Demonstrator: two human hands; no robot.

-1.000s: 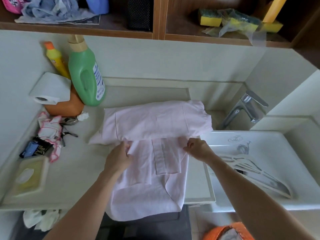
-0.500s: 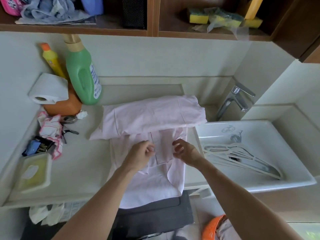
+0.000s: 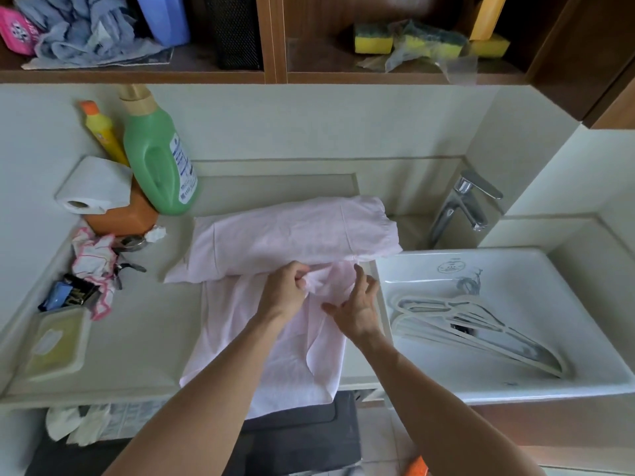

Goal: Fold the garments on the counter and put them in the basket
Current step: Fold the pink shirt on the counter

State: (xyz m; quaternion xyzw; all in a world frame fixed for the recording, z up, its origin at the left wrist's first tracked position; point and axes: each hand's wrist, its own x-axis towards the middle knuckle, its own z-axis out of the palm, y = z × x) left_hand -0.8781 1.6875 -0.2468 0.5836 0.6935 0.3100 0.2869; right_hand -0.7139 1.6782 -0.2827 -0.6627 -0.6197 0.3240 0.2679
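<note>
Laundry counter (image 3: 144, 338) beside sink (image 3: 515, 393) | I see pink shirt (image 3: 292, 235) half folded | left hand (image 3: 285, 293) pinches its fabric | right hand (image 3: 359, 312) fingers spread

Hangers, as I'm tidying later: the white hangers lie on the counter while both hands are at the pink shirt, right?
No: the head view shows the white hangers in the sink, not on the counter. The left hand and right hand are at the pink shirt.

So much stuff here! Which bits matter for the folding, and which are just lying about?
For the job: pink shirt, counter, left hand pinching the shirt, right hand on it.
Lying about: green bottle, yellow bottle, paper roll, hangers in the sink, tap, sponges.
</note>
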